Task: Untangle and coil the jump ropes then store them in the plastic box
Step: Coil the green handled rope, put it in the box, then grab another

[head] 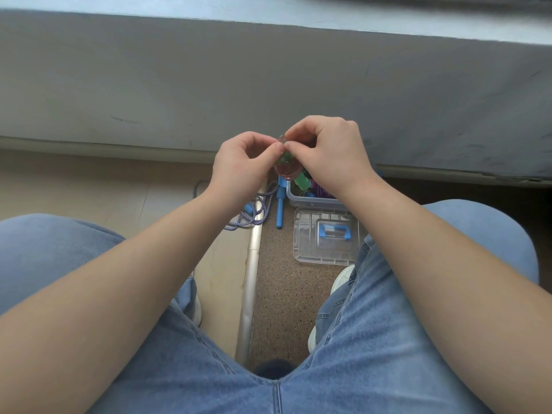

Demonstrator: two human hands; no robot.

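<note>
— Head view is showing me my knees first, then both hands raised in front of them. What are you seeing them doing?

— I'm pinching a small coiled rope (286,167), pinkish with green in it, between the two. My left hand (243,168) is nipping its top with thumb and fingertips curled in; my right hand (327,153) is doing the same from the other side, fingers bent over it.

— And where is it hanging from them?

— Straight down between the hands, its loop dangling just under the fingertips, directly above the plastic box (310,198) on the floor. The box is lying nearer my right wrist, already holding coloured ropes, its lid (325,237) lying beside it, closer to me.

— Anything remaining?

— A purple-and-white rope (254,207) with blue handles is lying loose on the floor left of the box — nearer my left hand, its handle (280,209) pointing away from me toward the wall.
</note>
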